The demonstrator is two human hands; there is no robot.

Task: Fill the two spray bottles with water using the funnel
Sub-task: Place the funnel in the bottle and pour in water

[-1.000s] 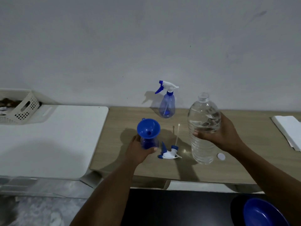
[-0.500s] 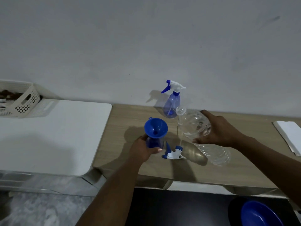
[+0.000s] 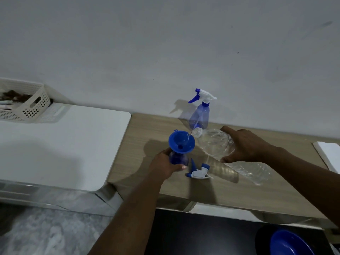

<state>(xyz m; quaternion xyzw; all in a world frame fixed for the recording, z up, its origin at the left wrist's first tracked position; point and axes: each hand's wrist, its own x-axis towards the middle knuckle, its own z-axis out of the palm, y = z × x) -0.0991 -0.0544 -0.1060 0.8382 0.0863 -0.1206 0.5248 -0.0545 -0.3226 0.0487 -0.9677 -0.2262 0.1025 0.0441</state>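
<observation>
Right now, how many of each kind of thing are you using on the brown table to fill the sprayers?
Spray bottles: 2
Funnel: 1
Loose spray head: 1
Water bottle: 1
Total: 5

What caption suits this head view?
Right hand tips water bottle into funnel atop spray bottle held by left hand.

Wall (image 3: 165, 43): plain pale grey, a few small dark marks, runs behind the table (image 3: 150, 126). Table: light wood-grain top, set against the wall. Just left of the table: white top (image 3: 64, 144) with rounded corner, and a perforated cream basket (image 3: 33, 107) at its far end. Right end of the table: white sheet (image 3: 329, 155). Below the table, left: mottled grey floor (image 3: 46, 230). Below its front edge: black surface (image 3: 202, 232), blue bowl (image 3: 288, 243). Light dim.
</observation>
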